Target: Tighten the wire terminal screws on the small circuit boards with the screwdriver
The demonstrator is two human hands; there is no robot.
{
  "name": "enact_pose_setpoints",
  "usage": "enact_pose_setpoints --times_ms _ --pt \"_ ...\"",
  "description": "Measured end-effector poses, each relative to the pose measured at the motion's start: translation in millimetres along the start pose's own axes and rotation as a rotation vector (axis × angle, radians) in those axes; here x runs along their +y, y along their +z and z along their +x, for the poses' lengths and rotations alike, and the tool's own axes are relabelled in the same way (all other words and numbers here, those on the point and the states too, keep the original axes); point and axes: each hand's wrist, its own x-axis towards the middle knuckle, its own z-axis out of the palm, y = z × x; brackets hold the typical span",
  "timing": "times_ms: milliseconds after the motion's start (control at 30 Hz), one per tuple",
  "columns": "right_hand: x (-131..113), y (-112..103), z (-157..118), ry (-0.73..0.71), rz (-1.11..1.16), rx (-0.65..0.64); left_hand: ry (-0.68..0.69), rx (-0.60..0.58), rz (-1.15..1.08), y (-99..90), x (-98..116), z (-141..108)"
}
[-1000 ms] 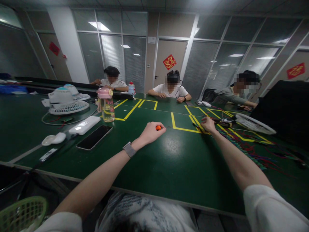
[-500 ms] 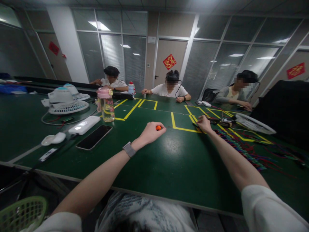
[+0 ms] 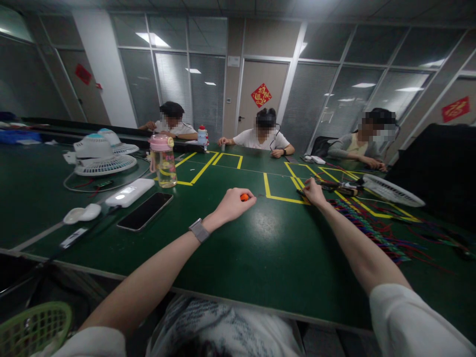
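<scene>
My left hand (image 3: pixel 235 204), with a watch on its wrist, rests on the green table (image 3: pixel 223 258). Its fingers curl round a small rounded orange object (image 3: pixel 244 197), of which only part shows. Farther right, my right hand (image 3: pixel 315 193) is closed in a pinch at the corner of a yellow tape outline (image 3: pixel 286 200). Something small and dark (image 3: pixel 300 192) lies by its fingertips; whether the fingers hold it is unclear. Just beyond that hand are dark parts with wires (image 3: pixel 344 188) and a white fan grille (image 3: pixel 392 190).
Bundled coloured wires (image 3: pixel 372 233) lie right of my right forearm. At left are a phone (image 3: pixel 146 211), a white power bank (image 3: pixel 130 193), a pink-lidded bottle (image 3: pixel 163 161) and white fans (image 3: pixel 106 161). Several people sit across the table. A green basket (image 3: pixel 37 327) stands below the edge.
My left hand keeps its hold on the orange object, and my right hand has barely shifted. The person at the far right has moved their head and hands slightly.
</scene>
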Motion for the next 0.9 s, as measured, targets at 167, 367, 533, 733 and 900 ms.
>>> enact_pose_setpoints --times_ms 167,367,533,733,900 --pt "-0.2 2.9 0.9 0.0 -0.061 -0.018 -0.005 -0.004 -0.006 -0.6 1.4 -0.7" --pt "-0.3 3.6 2.7 -0.014 -0.143 -0.045 0.005 -0.007 -0.007 -0.7 1.0 -0.8" --pt "-1.1 3.3 4.1 -0.032 -0.211 -0.07 0.001 -0.006 -0.02 -0.4 0.2 -0.8" --pt "-1.7 3.2 5.2 -0.082 -0.272 -0.107 0.004 -0.01 -0.017 0.0 -0.2 -0.8" --pt "-3.9 3.2 4.3 -0.125 -0.325 -0.144 0.012 -0.008 -0.023 0.3 -0.7 -0.4"
